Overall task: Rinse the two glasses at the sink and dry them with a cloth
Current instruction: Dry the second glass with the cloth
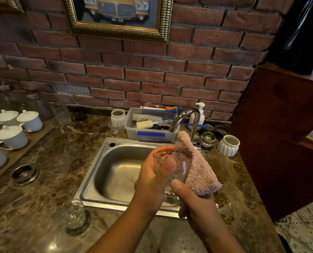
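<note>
Closest to me, low in the frame, my two forearms come up from the bottom edge and meet over the near right corner of the sink (97,161). My left hand (155,176) is curled round the glass (180,168), thumb laid across its side and fingertips up by the rim. The glass is tilted, with its mouth towards the upper left and its base down by my other hand. My right hand (194,203) has the pink cloth (199,170) bunched in its grip, the thumb pressed on the lower part of the glass. The cloth wraps the far side of the glass and stands up in a peak just in front of the faucet (186,119).

The second glass (75,214) stands upright on the marble counter (51,161) at lower left, just beside the sink's front corner and well apart from both hands.

Behind the sink, centre frame, a plastic tub (152,134) holds brushes, with a soap dispenser (199,114) to its right. White lidded cups (11,136) sit on a wooden board at the left edge. A gold-framed car picture (115,15) hangs on the brick wall at top centre.
</note>
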Demonstrator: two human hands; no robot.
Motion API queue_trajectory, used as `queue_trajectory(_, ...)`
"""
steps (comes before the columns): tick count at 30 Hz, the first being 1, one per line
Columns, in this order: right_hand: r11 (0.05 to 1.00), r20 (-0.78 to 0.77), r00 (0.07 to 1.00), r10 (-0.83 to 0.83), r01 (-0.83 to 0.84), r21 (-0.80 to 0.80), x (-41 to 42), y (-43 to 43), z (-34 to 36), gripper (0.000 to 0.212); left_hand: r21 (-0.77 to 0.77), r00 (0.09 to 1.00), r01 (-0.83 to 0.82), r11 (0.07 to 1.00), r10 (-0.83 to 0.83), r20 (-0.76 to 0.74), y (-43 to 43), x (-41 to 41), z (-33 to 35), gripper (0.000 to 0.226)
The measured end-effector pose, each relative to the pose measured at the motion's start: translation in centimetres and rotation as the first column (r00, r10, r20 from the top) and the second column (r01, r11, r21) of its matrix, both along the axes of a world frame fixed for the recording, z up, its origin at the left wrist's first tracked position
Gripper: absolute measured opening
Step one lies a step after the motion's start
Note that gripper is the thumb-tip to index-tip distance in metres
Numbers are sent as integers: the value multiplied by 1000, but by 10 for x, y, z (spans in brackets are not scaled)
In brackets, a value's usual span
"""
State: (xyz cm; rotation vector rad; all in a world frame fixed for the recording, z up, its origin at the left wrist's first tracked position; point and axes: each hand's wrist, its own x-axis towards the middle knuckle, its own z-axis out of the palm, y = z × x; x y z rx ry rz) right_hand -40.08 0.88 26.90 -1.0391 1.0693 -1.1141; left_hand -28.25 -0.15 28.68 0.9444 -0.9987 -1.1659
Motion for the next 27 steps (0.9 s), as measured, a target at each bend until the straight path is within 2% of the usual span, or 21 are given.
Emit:
queue_trajectory(3,997,-34,998,56,-58,-54,1,-1,8,67,32,998,38,999,-40,40,-3,7,-4,107)
queue_trajectory(5,993,-10,998,65,-66,-94,4,-4,8,75,88,995,8,996,-16,98,-4,6,-4,115)
queue_trajectory(6,993,-19,999,34,-36,-110,6,-7,7,80,113,989,-30,993,13,145,-4,3,-3,109)
queue_trajectory(8,978,-107,991,-75,53,-200,8,-11,5,85,142,970,-127,982,94,223,-4,-3,-1,79)
queue_trajectory(9,957,-177,976,-127,73,-280,6,-14,3,86,159,972,-126,979,90,218,-2,-5,1,65)
queue_trajectory(10,934,-254,954,-157,59,-354,3,-15,2,87,183,980,-94,979,58,192,1,-8,3,59)
queue_trajectory(12,911,-358,918,-174,12,-413,-1,-18,-1,90,233,991,-4,973,-27,131,3,-12,5,69)
queue_trajectory(15,940,-337,939,-63,-58,-337,-4,-22,-3,78,227,999,11,974,-21,45,3,-13,6,86)
queue_trajectory(16,944,-332,943,-23,-89,-318,-4,-22,-1,84,228,1000,2,974,-3,4,1,-12,4,87)
queue_trajectory(17,938,-346,938,13,-131,-321,-3,-21,4,91,232,999,3,973,6,-39,-1,-10,4,86)
queue_trajectory(19,897,-402,915,48,-216,-385,-4,-20,6,88,229,991,26,973,5,-135,-2,-5,3,84)
queue_trajectory(21,873,-367,929,58,-225,-432,-3,-24,12,89,202,976,74,977,-30,-213,-2,1,2,86)
queue_trajectory(23,872,-292,954,72,-202,-446,-2,-29,15,86,189,968,115,975,-67,-243,-2,5,1,97)
queue_trajectory(27,895,-195,967,162,-228,-383,-4,-32,16,87,170,940,197,966,-136,-314,-1,11,-1,106)
